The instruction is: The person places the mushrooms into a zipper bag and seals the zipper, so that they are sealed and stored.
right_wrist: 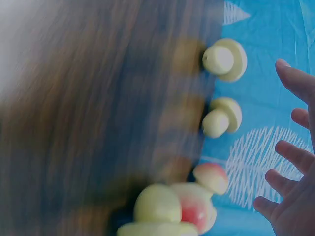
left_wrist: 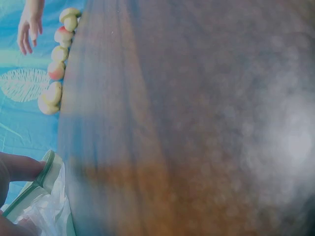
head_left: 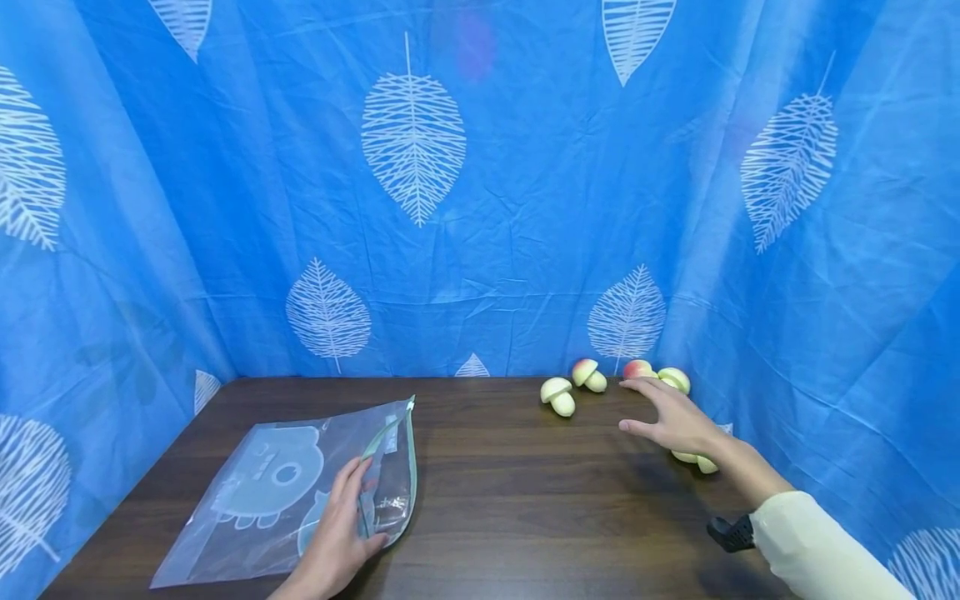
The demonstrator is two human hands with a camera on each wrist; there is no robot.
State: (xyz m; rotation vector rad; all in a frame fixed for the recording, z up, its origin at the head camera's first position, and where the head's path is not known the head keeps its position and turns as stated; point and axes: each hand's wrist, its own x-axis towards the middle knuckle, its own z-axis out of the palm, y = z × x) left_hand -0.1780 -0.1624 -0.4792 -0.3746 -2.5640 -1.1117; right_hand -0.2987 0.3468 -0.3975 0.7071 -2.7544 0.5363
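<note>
A clear zip bag with a green edge and pale cartoon print lies flat at the left of the table. My left hand holds its mouth, where the two green-edged sides stand a little apart. My right hand is held over the right side of the table, fingers spread and holding nothing. Several toy mushrooms lie near it: a pale green one, a red-capped one, another red-capped one and a green one. Another, partly hidden, lies below the right wrist.
The dark wooden table meets a blue leaf-print curtain along its back edge. The curtain also hangs at both sides. A black strap piece sticks out from the right sleeve.
</note>
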